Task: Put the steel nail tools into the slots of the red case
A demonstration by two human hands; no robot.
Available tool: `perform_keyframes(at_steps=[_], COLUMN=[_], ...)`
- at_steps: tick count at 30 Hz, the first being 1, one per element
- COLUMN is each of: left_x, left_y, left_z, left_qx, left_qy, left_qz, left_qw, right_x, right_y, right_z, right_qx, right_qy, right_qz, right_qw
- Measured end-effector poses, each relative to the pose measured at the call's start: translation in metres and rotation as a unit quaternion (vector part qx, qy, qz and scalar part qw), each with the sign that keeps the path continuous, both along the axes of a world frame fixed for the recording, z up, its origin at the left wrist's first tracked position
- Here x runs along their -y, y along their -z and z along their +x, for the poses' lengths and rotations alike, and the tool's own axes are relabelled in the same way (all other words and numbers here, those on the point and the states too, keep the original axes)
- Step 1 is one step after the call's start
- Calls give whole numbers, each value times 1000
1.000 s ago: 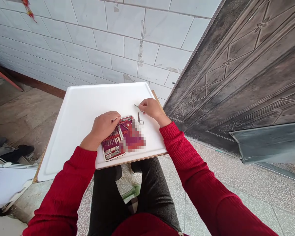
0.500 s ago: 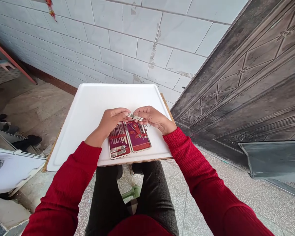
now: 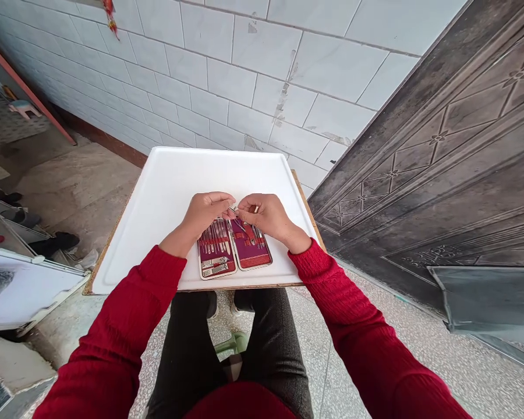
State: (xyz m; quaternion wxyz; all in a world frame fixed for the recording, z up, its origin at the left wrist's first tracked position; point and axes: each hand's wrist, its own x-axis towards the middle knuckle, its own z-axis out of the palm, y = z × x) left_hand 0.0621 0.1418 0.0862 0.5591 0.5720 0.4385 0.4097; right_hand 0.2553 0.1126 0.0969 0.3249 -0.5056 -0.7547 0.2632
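Observation:
Above the manicure set, my left hand (image 3: 208, 211) pinches one end of a small silver nail clipper (image 3: 233, 208). My right hand (image 3: 265, 216) is closed at the clipper's other end, its thumb and fingertips covering much of it. Below both hands lies the open manicure case (image 3: 254, 262), lined in purple-red. Its left half holds a row of slim metal tools and two more nail clippers (image 3: 215, 266) near the front. In the right half are small scissors and other tools under red straps, partly hidden by my right hand.
The case rests on a white board-like tabletop (image 3: 166, 180) with a brown edge. A tiled wall (image 3: 209, 64) rises behind it, and a dark patterned metal door (image 3: 441, 157) stands to the right. At the left are a white panel (image 3: 30, 285) and clutter.
The clipper has turned between my fingers and less of it shows now. My right hand has rolled over it, its back now facing up. The view has shifted slightly.

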Motion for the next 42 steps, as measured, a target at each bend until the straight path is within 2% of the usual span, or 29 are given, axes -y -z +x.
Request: perform_keyframes(at_steps=[3,6,12,16,19,28,35,42], left_x=[-1,-1,-3,-3,-2,-5,-3,0], left_y=[4,6,10,11,9,12,10,9], left_z=[0,-1,-1,0,-1,-4,-1,-1], left_qx=[4,15,15,11,-6,-33,-54,-59], left_qy=[11,26,65,76,57,0,-11,-17], left_qz=[-3,-7,3,22,52,97,114,122], left_qw=[1000,1000,998,997,997,995,992,991], right_x=[8,14,26,35,46,83,77,67], right_y=[-8,-13,-18,-22,-23,-11,-4,3], right_z=[-6,-10,-15,-19,-22,-30,-39,-47], right_qx=[121,214,325,349,359,395,416,416], right_qy=[23,26,56,87,105,92,100,125], right_qz=[49,63,76,57,26,-68,-104,-78], right_qw=[991,974,941,931,927,912,898,897])
